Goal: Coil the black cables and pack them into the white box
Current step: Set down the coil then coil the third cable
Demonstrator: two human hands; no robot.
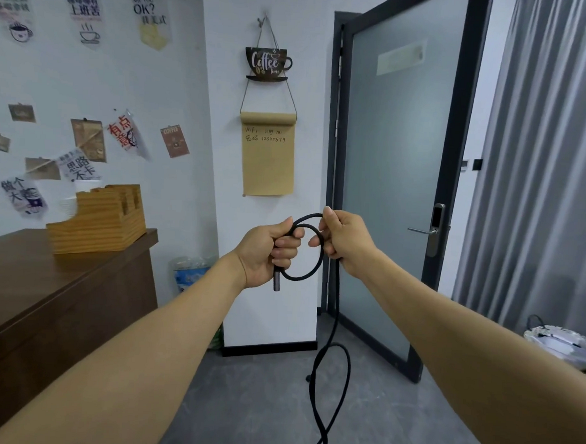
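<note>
Slack is the biggest thing to manage here: most of the black cable (334, 323) is hanging from the right hand (346, 240) down toward the grey floor (262, 403), twisting into a long loose loop before running out of the bottom of the view. Letting that length turn freely as it is being drawn up should keep the twist from travelling into the coil — forcing it would likely make the next turn figure-eight.

Held out in mid-air in front of the white pillar (270, 174), the first loop (312, 255) is sitting between the two hands, roughly round and fairly small. Matching each new turn to that loop's size would give a flat bundle that packs easily; the white box is not in view, so how tight the coil must be cannot be judged.

Left hand (267, 251) fingers are clenching round the cable where the loop closes, with the grey connector plug (276, 281) poking out below the fist. Keeping that plug end pinned there is what anchors the coil.

Right hand fingers are pinching the top of the loop — feeding the next turn across to the left hand looks like the move in hand.
</note>
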